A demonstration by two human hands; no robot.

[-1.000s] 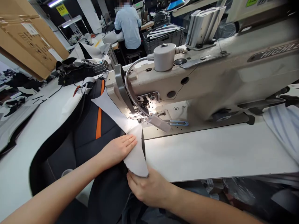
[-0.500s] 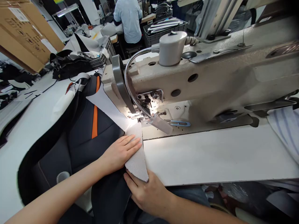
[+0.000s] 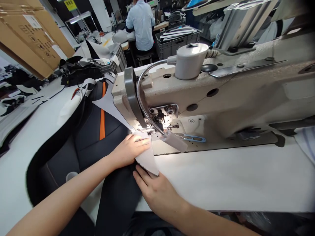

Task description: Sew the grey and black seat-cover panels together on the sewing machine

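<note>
My left hand (image 3: pixel 130 149) lies flat on a light grey fabric strip (image 3: pixel 149 159), its fingers stretched toward the presser foot (image 3: pixel 150 131) of a sewing machine (image 3: pixel 233 98). Nearer to me, my right hand (image 3: pixel 162 193) is at the strip's pointed tail, fingers closed at its edge; the thumb is hidden. The strip runs on under the lit needle area and out along the machine's left side. Beneath it and to the left spreads a dark seat cover (image 3: pixel 86 134) with an orange stripe (image 3: pixel 102 123).
Blue-handled thread snips (image 3: pixel 195 138) lie on the machine bed, beside the lamp head (image 3: pixel 173 141). A white table (image 3: pixel 221 178) extends to the right. Behind are a cardboard box (image 3: pixel 31 36), a grey crate (image 3: pixel 169 47) with white strips, and a seated person (image 3: pixel 140 26).
The strip has advanced toward the needle, and less of it shows in front of the foot. Both hands have moved forward with it. The camera view has shifted slightly.
</note>
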